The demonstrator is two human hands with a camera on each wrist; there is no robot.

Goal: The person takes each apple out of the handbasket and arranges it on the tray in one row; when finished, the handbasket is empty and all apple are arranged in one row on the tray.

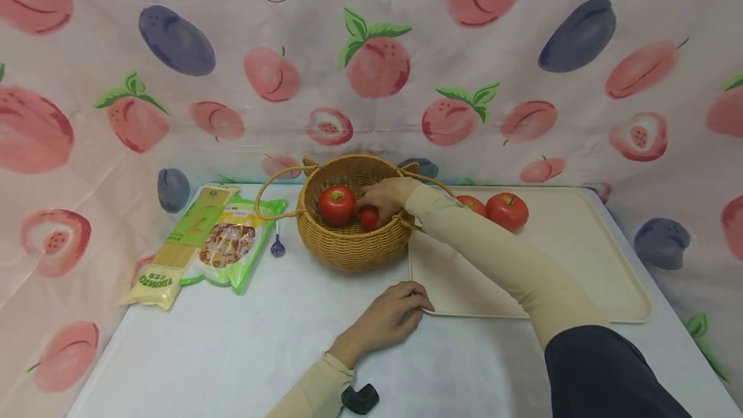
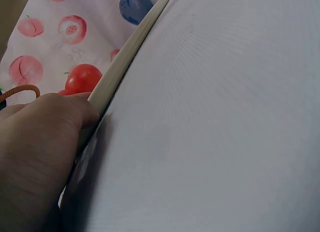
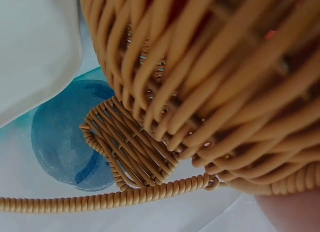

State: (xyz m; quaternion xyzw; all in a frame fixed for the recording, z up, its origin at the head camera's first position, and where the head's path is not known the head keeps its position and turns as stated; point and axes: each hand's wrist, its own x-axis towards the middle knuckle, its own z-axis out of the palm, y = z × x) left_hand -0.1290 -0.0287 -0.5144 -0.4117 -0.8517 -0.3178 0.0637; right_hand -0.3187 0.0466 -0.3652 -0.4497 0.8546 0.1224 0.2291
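Observation:
My right hand (image 1: 386, 197) reaches over the rim into a wicker basket (image 1: 348, 250), its fingers curled round a small-looking red tomato (image 1: 369, 218) that is partly hidden. Beside it in the basket lies another red tomato (image 1: 336, 204). The right wrist view is filled by the basket's woven side (image 3: 200, 92); the hand itself barely shows there. My left hand (image 1: 390, 315) lies on the table with loosely bent fingers touching the near left corner of a cream tray (image 1: 580, 263). In the left wrist view, its fingertips are against the tray's rim (image 2: 120, 67).
Two red tomatoes, one partly behind my right sleeve, sit on the tray's far left; the nearer one (image 1: 507, 211) shows whole. Left of the basket lie a noodle packet (image 1: 180, 237) and a green-edged bag (image 1: 232, 240). A purple tag (image 1: 277, 247) hangs by the basket handle (image 1: 269, 186).

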